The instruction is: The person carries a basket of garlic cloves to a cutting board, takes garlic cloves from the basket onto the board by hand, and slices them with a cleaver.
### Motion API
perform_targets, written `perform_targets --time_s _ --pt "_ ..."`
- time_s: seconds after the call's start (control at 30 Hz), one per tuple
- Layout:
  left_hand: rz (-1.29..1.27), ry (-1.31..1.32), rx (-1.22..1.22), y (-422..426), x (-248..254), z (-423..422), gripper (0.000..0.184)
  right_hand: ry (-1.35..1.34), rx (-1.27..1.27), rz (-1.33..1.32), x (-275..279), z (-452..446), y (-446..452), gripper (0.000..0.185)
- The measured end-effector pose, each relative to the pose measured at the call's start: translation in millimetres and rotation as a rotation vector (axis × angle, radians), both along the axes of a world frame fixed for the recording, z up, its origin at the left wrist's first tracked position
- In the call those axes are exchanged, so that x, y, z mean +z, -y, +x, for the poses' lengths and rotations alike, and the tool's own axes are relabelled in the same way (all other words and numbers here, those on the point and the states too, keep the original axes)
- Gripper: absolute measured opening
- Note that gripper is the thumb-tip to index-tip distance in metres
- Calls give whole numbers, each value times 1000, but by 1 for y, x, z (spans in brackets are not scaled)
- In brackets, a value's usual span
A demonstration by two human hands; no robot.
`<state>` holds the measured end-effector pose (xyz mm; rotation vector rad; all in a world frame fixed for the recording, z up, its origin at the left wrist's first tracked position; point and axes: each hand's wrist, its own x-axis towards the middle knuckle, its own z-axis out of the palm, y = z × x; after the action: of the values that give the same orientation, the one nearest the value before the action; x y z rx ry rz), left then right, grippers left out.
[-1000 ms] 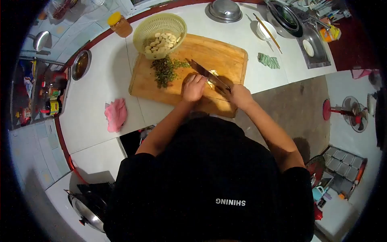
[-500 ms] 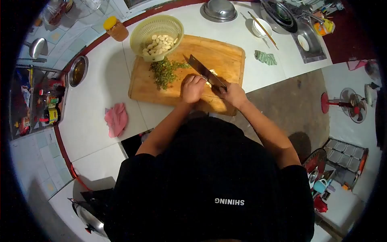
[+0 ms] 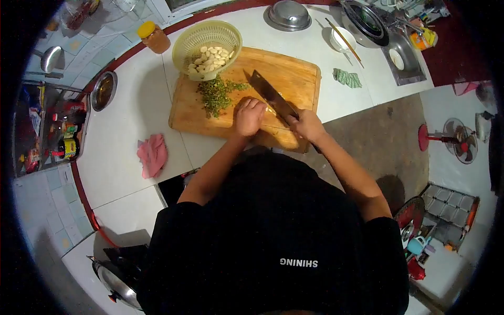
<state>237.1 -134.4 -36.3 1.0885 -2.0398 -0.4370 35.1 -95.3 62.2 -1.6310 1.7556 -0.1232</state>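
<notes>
My right hand (image 3: 307, 126) grips the handle of a cleaver (image 3: 272, 95), its broad dark blade slanting up and left over the wooden cutting board (image 3: 296, 73). Close to the blade, my left hand (image 3: 250, 118) rests on the board with fingers curled in; whatever they hold is hidden. Small pale pieces (image 3: 270, 110) lie between that hand and the blade, partly covered. A heap of chopped greens (image 3: 214, 97) sits left of the blade. Behind it, a yellow plastic basket (image 3: 182, 44) holds several peeled garlic cloves (image 3: 212, 59) and overlaps the board's far left corner.
Left of the board lie a pink cloth (image 3: 152, 156) and a yellow-lidded jar (image 3: 154, 38). Farther back stands an upturned metal bowl (image 3: 289, 14). To the right are a white bowl (image 3: 341, 41) with chopsticks across it, a green cloth (image 3: 347, 78) and a sink (image 3: 412, 73).
The cleaver has shifted slightly right and its blade now shows broader, turned more flat to view. The pale pieces beside it are less visible. My left hand stays nearly in place.
</notes>
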Motion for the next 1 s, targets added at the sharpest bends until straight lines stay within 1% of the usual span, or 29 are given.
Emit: perform_targets --time_s 0.07,0.17,0.2,0.3,0.33,0.37,0.43,0.47,0.5,0.53,0.57,0.67,0.8,0.87,0.9,1.0 --pt "50 -31 102 2 11 6 10 67 -11 19 11 -8 -1 49" --pt "110 -142 201 5 35 15 9 106 -10 160 31 -14 -5 51" --pt "117 -190 234 9 40 20 9 130 15 170 32 -16 -4 45" --pt "128 -248 301 16 61 37 8 222 61 146 25 -23 -5 31" --pt "137 -265 317 18 69 42 7 220 28 182 22 -28 -1 25" --pt "-16 -261 337 26 68 48 8 227 6 189 18 -32 4 25" --pt "72 -342 402 49 67 63 8 237 -56 208 6 -44 11 26" --pt "120 -385 428 57 67 71 8 136 -2 66 -4 -50 14 26" --pt "87 -220 502 61 97 77 10 34 49 -76 -16 -55 17 26" --pt "115 -174 491 72 95 88 12 -68 97 -220 -19 -55 20 26" --pt "143 -128 479 90 91 101 14 -88 83 -223 -20 -56 20 26" --pt "222 89 408 138 71 125 18 -35 39 -34 -5 -54 16 35" --pt "341 395 334 173 68 123 19 25 74 75 -20 -57 1 32" --pt "266 609 282 197 42 125 18 98 43 158 -19 -56 -9 33" --pt "226 712 249 202 29 125 18 22 137 0 -12 -54 -11 32" --pt "279 738 230 202 47 118 16 65 -9 201 -5 -58 -7 35"
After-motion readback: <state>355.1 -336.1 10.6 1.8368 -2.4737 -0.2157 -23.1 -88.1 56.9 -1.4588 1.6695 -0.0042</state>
